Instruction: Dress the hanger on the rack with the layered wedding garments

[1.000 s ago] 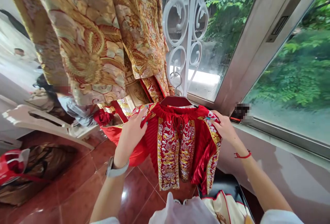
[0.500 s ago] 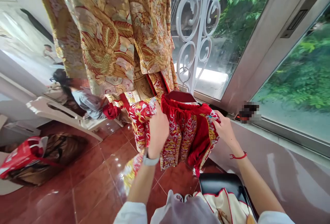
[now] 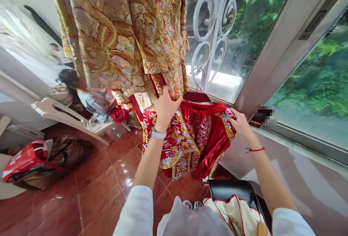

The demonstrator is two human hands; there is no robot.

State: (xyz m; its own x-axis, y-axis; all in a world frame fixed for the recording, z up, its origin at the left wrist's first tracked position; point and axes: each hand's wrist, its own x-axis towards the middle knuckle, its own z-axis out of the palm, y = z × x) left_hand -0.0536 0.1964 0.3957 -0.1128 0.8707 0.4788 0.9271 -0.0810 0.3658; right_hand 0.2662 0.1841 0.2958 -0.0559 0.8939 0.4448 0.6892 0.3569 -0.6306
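- Holding red garment up in front at arms' reach, gathered waist on top, embroidered panels hanging above tiled floor.
- Pinching its right upper corner with right hand, thumb pressed to fingers, cloth trapped between.
- Covering its left upper edge with left hand, thumb and forefinger spread in a V, other fingertips hidden behind. Can't tell how firmly gripped, or if gripped at all.
- Looks like the arranging step: left panel lying slantwise over the front ones, right side spread with satin lining showing.
- For next move, probably needs a steady right pinch, a surer left hold, then squaring the edge along the waist without dragging the gathers.
- Lower down: black chair with cream cloth, red-piped. Likely limits room for lowering the garment on the right.
- Just behind the waist: red hanger, metal hook up. Can't tell whether hooked onto white scrollwork or only in front of it. Could snag.
- Hanging near left hand: gold robe, very close; easy to brush against.
- To the right: sill with dark object, blurred; window beyond.
- Farther left, well clear: red bag by brown bag, white chair, seated person beside red bundle.
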